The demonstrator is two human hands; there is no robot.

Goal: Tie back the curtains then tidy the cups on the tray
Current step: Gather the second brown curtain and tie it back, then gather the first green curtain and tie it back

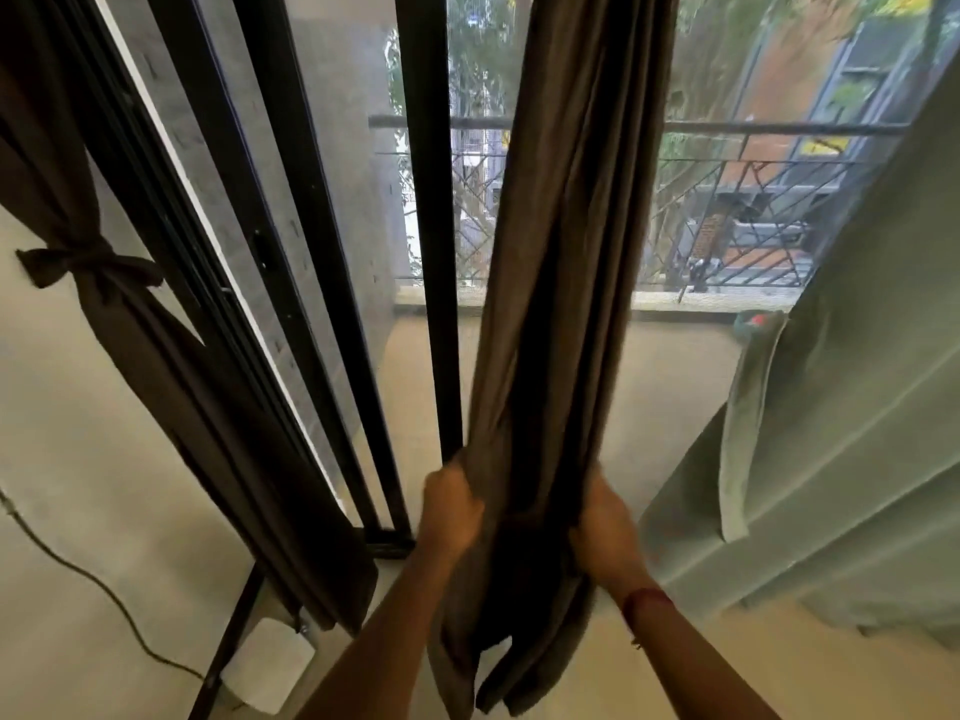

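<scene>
While I stand near the window, my left hand (451,504) and right hand (605,527) grip the gathered brown curtain (561,283) from either side, bunching its folds between them; far left, another dark curtain (130,324) hangs tied back.

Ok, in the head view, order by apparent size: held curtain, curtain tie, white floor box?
Largest: held brown curtain.
Then white floor box and curtain tie: alike in size, the box nearer, so unranked.
</scene>
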